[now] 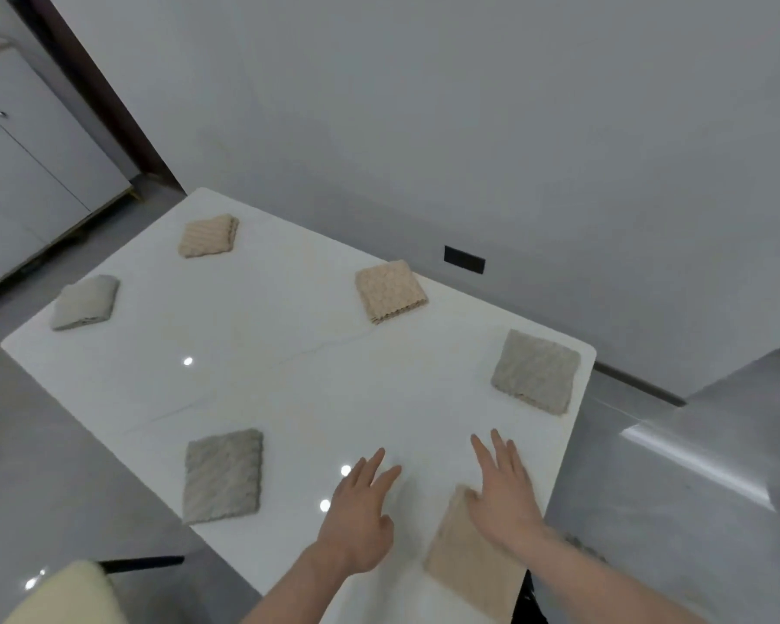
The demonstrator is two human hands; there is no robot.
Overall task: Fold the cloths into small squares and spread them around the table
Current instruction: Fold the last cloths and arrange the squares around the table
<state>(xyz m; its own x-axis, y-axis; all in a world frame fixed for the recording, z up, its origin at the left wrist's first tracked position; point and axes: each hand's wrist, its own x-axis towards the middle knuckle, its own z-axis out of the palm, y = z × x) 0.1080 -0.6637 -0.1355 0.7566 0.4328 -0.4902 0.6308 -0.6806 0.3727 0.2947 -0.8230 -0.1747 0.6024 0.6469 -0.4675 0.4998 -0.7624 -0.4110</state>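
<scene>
The folded beige textured cloth (469, 565) lies at the near right corner of the white glossy rectangular table (289, 389), its long axis running from the near table edge up and slightly leftward toward the centre; the right hand (503, 493) lies flat across its far end, fingers straight and a little spread, pointing away from the person, with the fingertips past the cloth's far edge and over bare tabletop; so the cloth lies under and behind the palm, toward the wrist, not ahead of the fingers. The left hand (361, 511) is just left of the cloth, apart from it, fingers straight and loosely fanned, holding nothing; whether it touches the table I cannot tell. The right hand is plainly the nearer one, already pressing on the piece; any smoothing or sliding would likely come from it, with the left free to steady the left edge.

Outward, five other folded squares sit well apart round the table: a grey ribbed cloth (223, 475) at near left, a grey textured cloth (534, 371) at the right edge, a beige waffle cloth (390, 290) near the far right edge, a beige ribbed cloth (209, 236) at the far end, a pale grey smooth cloth (85, 303) at the far left; by that spread the task looks close to done.
</scene>
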